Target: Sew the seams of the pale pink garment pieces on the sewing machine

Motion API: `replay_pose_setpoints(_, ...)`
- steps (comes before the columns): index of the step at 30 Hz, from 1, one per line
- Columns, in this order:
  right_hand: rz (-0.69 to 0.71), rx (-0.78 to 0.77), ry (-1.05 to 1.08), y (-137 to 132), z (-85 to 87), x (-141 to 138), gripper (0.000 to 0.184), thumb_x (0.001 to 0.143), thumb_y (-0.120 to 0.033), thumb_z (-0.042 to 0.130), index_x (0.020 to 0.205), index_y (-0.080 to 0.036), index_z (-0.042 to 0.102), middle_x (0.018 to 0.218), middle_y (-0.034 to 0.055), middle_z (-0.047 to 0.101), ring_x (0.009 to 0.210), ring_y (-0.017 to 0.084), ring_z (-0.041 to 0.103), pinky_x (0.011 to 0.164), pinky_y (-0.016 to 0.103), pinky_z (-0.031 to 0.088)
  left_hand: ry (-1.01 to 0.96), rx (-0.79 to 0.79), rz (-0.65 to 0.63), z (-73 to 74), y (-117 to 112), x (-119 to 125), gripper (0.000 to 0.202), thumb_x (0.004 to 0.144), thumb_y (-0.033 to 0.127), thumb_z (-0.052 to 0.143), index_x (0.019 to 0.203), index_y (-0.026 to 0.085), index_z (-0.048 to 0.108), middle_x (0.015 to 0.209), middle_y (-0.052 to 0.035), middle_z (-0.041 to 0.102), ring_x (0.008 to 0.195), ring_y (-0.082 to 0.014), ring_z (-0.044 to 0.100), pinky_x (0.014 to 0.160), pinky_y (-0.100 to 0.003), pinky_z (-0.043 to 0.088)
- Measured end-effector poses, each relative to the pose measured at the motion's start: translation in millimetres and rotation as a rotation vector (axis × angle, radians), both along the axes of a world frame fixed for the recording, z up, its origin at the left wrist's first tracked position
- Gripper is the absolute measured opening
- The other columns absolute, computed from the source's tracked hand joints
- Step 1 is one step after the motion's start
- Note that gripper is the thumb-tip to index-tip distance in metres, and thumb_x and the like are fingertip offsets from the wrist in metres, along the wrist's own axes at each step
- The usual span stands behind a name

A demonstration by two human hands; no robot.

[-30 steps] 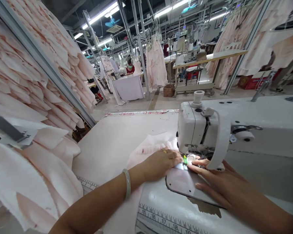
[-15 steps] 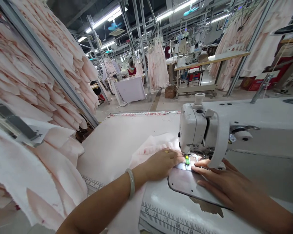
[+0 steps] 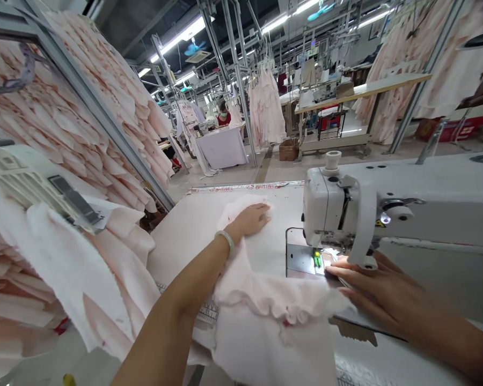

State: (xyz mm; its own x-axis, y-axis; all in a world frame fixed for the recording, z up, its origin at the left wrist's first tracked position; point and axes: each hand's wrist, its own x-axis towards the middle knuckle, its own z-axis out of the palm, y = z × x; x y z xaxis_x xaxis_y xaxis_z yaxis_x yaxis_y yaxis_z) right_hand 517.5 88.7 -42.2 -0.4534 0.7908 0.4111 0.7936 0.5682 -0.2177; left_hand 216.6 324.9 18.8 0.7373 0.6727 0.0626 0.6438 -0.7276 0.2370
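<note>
A pale pink fabric piece with a ruffled band hangs over the front of the sewing table, and part of it lies flat farther back. My left hand is palm down on the far part, fingers bent onto the cloth; the thumb is hidden. My right hand rests beside the needle area, its fingers stretched toward the presser foot. The ruffle's right end lies just below these fingers. The white sewing machine stands between, with a small green and yellow guide at its lit needle plate.
Pale pink garments hang densely on a metal rack at the left. A large plastic clip holds cloth pieces nearby. A measuring tape runs along the table's front edge. Behind are other worktables and a seated person.
My left hand has moved away from the needle, left and farther back. The fabric has shifted with it, and its ruffle now shows at the front. My right hand stays by the needle.
</note>
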Motion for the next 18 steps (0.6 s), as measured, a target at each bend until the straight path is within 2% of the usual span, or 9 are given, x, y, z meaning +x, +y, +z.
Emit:
replay_pose_setpoints(2, 0.021, 0.026, -0.008, -1, -1.9, 1, 0.036, 0.116, -0.042, 0.050, 0.145, -0.036, 0.070, 0.121, 0.0021, 0.083, 0.106, 0.026, 0.078, 0.125, 0.053, 0.041, 0.022, -0.015, 0.073, 7.0, -1, -4, 0.046, 0.106, 0.024, 0.058, 0.149, 0.009, 0.061, 0.166, -0.0243, 0.056, 0.160, -0.0356, 0.048, 0.135, -0.060, 0.035)
replay_pose_setpoints(4, -0.007, 0.048, 0.006, -3, -5.5, -1, 0.037, 0.116, -0.038, 0.045, 0.145, -0.035, 0.069, 0.122, 0.0028, 0.082, 0.106, 0.025, 0.078, 0.130, 0.053, 0.035, 0.026, -0.036, 0.100, 13.8, -17, -6, 0.047, 0.105, 0.022, 0.059, 0.150, 0.009, 0.060, 0.165, -0.0255, 0.056, 0.160, -0.0376, 0.048, 0.133, -0.062, 0.037)
replay_pose_setpoints(6, -0.056, 0.043, 0.035, -4, -7.9, -5, 0.039, 0.117, -0.036, 0.041, 0.142, -0.033, 0.070, 0.120, 0.0043, 0.083, 0.102, 0.025, 0.079, 0.132, 0.056, 0.034, 0.011, -0.062, 0.079, 18.8, -47, -5, 0.047, 0.107, 0.027, 0.059, 0.151, 0.011, 0.060, 0.162, -0.0234, 0.059, 0.154, -0.0350, 0.054, 0.129, -0.056, 0.045)
replay_pose_setpoints(8, -0.066, 0.052, 0.070, -5, -6.3, -7, 0.039, 0.118, -0.034, 0.039, 0.140, -0.032, 0.071, 0.113, 0.0047, 0.084, 0.091, 0.023, 0.079, 0.131, 0.058, 0.036, -0.006, -0.113, 0.009, 20.9, -83, -1, 0.045, 0.111, 0.040, 0.059, 0.149, 0.017, 0.063, 0.151, -0.0166, 0.068, 0.140, -0.0300, 0.065, 0.119, -0.047, 0.054)
replay_pose_setpoints(10, -0.021, 0.130, 0.123, -8, 0.6, -6, 0.037, 0.117, -0.029, 0.043, 0.142, -0.031, 0.071, 0.109, 0.0030, 0.084, 0.085, 0.021, 0.079, 0.130, 0.054, 0.041, -0.015, -0.211, -0.111, 19.5, -117, 6, 0.044, 0.108, 0.052, 0.064, 0.136, 0.019, 0.071, 0.133, -0.0124, 0.075, 0.127, -0.0290, 0.070, 0.107, -0.042, 0.059)
replay_pose_setpoints(13, 0.100, 0.290, 0.172, -15, 18.5, -7, 0.046, 0.109, -0.015, 0.054, 0.150, -0.032, 0.065, 0.118, 0.0016, 0.084, 0.097, 0.019, 0.081, 0.124, 0.041, 0.049, 0.020, -0.261, -0.163, 13.8, -153, 20, 0.032, 0.101, 0.050, 0.073, 0.103, 0.019, 0.074, 0.110, -0.0092, 0.075, 0.112, -0.0291, 0.070, 0.101, -0.041, 0.057)
replay_pose_setpoints(15, 0.189, 0.337, 0.143, -20, 30.7, -12, 0.051, 0.107, -0.016, 0.058, 0.156, -0.030, 0.061, 0.127, 0.0047, 0.082, 0.113, 0.022, 0.079, 0.118, 0.038, 0.053, 0.016, -0.272, -0.113, 12.0, -162, 27, 0.028, 0.100, 0.045, 0.074, 0.091, 0.020, 0.067, 0.099, -0.0063, 0.072, 0.103, -0.0268, 0.069, 0.096, -0.038, 0.055)
replay_pose_setpoints(18, 0.307, 0.308, 0.063, -24, 42.8, -26, 0.042, 0.111, -0.030, 0.061, 0.152, -0.025, 0.064, 0.129, 0.0092, 0.081, 0.125, 0.027, 0.075, 0.115, 0.042, 0.056, -0.038, -0.457, -0.027, 18.3, -159, 30, 0.031, 0.098, 0.047, 0.075, 0.090, 0.021, 0.061, 0.091, -0.0010, 0.069, 0.091, -0.0222, 0.066, 0.078, -0.031, 0.051)
